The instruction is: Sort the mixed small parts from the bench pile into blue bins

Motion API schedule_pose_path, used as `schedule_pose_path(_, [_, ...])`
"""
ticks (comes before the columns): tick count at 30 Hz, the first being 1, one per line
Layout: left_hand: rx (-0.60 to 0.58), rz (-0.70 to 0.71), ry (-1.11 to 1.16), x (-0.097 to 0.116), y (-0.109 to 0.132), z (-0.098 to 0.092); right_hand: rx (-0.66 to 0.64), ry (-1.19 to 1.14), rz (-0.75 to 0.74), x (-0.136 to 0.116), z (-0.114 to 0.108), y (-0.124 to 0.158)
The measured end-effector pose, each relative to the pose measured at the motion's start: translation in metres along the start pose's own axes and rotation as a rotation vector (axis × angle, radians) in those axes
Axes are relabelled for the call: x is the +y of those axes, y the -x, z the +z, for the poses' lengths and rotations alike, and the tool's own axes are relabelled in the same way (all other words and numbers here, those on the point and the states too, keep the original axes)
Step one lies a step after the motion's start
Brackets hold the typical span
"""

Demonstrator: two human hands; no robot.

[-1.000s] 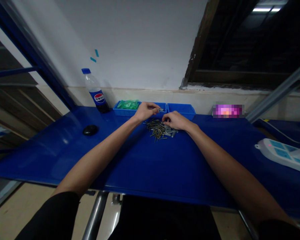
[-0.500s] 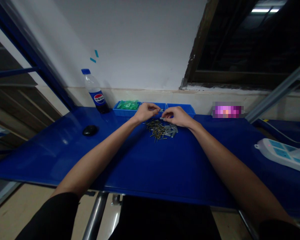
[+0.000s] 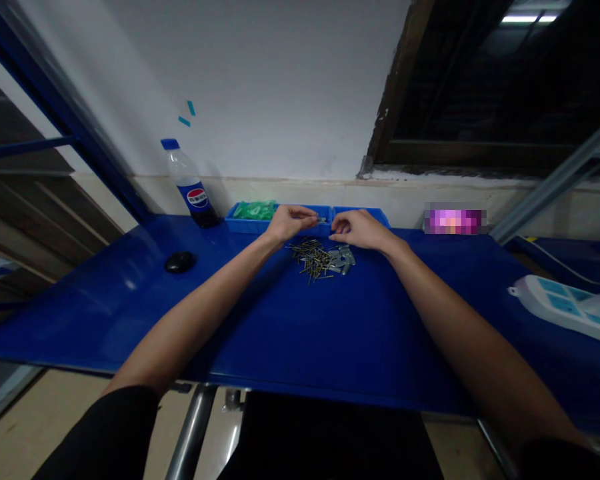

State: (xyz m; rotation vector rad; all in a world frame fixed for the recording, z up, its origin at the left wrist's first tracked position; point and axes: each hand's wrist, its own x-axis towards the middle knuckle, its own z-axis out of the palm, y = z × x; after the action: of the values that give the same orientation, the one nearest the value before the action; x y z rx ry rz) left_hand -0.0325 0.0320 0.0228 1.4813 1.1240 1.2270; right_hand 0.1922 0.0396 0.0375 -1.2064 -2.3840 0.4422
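Observation:
My left hand (image 3: 289, 222) is raised a little above the blue table (image 3: 330, 320), fingers pinched on a small metal piece whose tip shows at the fingertips. My right hand (image 3: 359, 229) hovers just right of it, fingers curled loosely; whether it holds anything I cannot make out. Below both hands lies a pile of thin brass-coloured pins (image 3: 313, 258) with several small grey metal pieces (image 3: 343, 259) beside it.
Blue bins (image 3: 363, 215) stand against the wall; the left bin (image 3: 237, 225) holds green parts. A cola bottle (image 3: 191, 183) stands at the back left, a black mouse (image 3: 180, 261) left of centre, a white device (image 3: 565, 308) at the right.
My right hand has lifted off the pile and moved up towards the left hand. The left hand has stayed nearly still, pinched on its piece.

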Motion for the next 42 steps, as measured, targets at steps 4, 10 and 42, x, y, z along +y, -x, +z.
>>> schedule_pose_path(4, [0.097,0.066,-0.141,-0.004,-0.004,-0.004,-0.154,0.387,0.130,-0.001,-0.005,0.004])
schedule_pose_path(10, [-0.015,0.086,-0.151,-0.003,-0.005,0.002,-0.214,0.386,0.163,-0.005,0.003,0.003])
schedule_pose_path(42, [-0.272,0.076,-0.091,0.010,0.010,0.006,0.023,-0.293,-0.017,-0.011,-0.003,0.005])
